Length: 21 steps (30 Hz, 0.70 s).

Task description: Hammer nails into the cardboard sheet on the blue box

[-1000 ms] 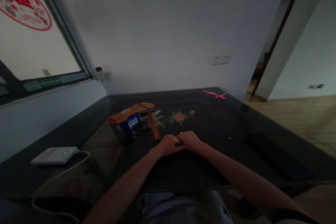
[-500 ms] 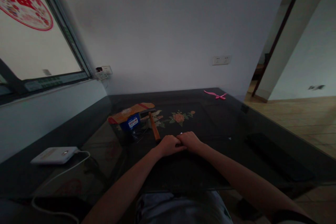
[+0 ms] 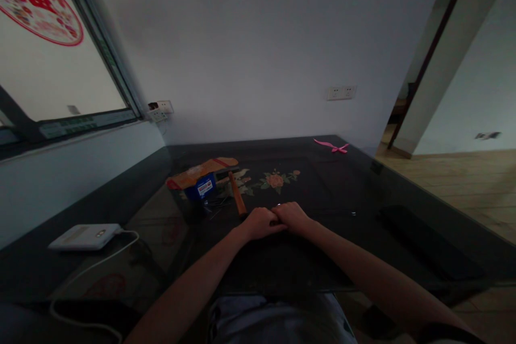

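Observation:
My left hand (image 3: 261, 223) and my right hand (image 3: 291, 216) rest together on the dark tabletop (image 3: 290, 263), touching at the thumbs. Both have curled fingers, and nothing shows in either. A small shiny spot (image 3: 278, 205) lies at the right hand's fingers; I cannot tell what it is. Just beyond my left hand lies a hammer (image 3: 237, 196), its wooden handle end close to the knuckles and its dark head pointing away. To its left is a blue box (image 3: 205, 187) with a white label. Thin metal pieces (image 3: 217, 205) lie beside the box.
An orange-brown item with red bands (image 3: 201, 170) lies over the blue box. A white power bank (image 3: 85, 237) with a cable is at left. A pink ribbon-like strip (image 3: 332, 146) lies at the back, a dark long object (image 3: 427, 239) at right. A wall (image 3: 250, 54) stands behind.
The view has shifted very slightly. My hands and the things on the table stay where they were.

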Tool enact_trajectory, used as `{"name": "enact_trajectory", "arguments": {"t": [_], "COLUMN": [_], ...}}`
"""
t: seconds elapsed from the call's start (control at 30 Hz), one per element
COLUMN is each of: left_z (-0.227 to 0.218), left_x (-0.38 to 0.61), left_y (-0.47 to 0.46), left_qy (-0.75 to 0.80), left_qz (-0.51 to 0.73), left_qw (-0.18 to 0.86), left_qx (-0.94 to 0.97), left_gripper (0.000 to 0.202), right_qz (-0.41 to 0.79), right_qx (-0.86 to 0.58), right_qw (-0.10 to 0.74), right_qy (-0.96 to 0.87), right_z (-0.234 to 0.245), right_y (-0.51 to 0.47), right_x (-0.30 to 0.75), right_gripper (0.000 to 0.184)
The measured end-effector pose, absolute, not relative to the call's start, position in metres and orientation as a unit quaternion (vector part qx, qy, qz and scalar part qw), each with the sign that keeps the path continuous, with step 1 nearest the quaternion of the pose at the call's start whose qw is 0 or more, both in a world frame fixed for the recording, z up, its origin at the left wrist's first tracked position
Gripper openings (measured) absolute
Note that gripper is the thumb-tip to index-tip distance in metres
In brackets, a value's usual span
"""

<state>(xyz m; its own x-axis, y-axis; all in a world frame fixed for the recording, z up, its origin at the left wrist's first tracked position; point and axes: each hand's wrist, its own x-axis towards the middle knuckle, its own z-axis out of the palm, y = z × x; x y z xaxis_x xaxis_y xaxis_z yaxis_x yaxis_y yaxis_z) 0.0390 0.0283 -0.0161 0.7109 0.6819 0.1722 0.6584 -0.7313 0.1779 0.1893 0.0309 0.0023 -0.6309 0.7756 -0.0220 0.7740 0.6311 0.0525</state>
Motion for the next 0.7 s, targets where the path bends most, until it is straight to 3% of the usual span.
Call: {"name": "enact_trajectory", "arguments": {"t": [0.7], "left_z": [-0.0194], "left_x": [0.0382], "left_y": [0.0297], "left_qy": [0.352], "left_qz": [0.116], "left_qw": [0.038], "left_qx": [0.928], "left_gripper": [0.045], "right_qz": [0.023], "right_qx": [0.429], "right_qw": [0.021], "right_qy": [0.903], "right_z": [-0.0009], "right_y": [0.0317], "right_x": [0.1904], "right_gripper": [0.019]}}
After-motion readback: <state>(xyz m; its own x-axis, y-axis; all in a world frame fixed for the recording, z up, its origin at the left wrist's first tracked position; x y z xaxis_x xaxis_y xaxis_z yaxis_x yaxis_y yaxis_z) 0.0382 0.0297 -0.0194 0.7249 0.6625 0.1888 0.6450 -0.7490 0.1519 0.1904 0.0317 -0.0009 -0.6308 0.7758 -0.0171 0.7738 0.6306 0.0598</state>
